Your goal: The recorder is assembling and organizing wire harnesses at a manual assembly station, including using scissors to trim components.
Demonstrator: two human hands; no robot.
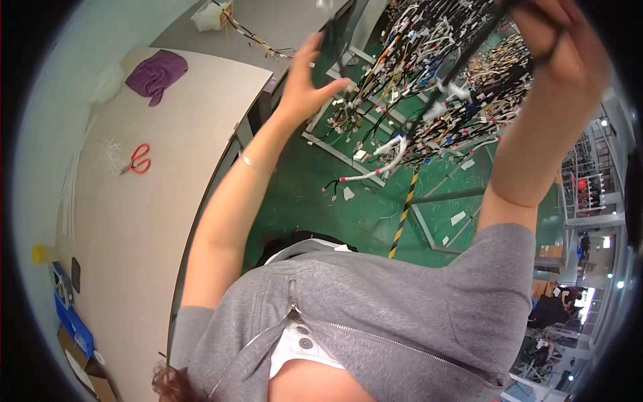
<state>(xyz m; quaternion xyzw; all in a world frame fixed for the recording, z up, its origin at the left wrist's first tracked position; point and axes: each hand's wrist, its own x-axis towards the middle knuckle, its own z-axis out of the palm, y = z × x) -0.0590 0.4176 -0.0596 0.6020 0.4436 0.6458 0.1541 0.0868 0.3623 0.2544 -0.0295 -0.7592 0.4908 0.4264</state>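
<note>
Up near the top edge, the right hand [559,40] has its fingers closed around a black cable [462,63] running down into the hanging wire harness bundle [435,100]. Left hand [309,80] fingers are spread open, thumb touching a dark strand. Red scissors [137,159] and purple cloth [157,74] lie on the bench [147,221].

Grey short-sleeved zip top [375,315] (white shirt beneath).

Visible item count: two hands, left [309,84] and right [559,50]; one table [167,201]; one pair of red-handled scissors [137,159]; one purple cloth [156,74]; one yellow-black floor stripe [403,213]. Hanging wire harnesses [435,87]: too many to count.
</note>
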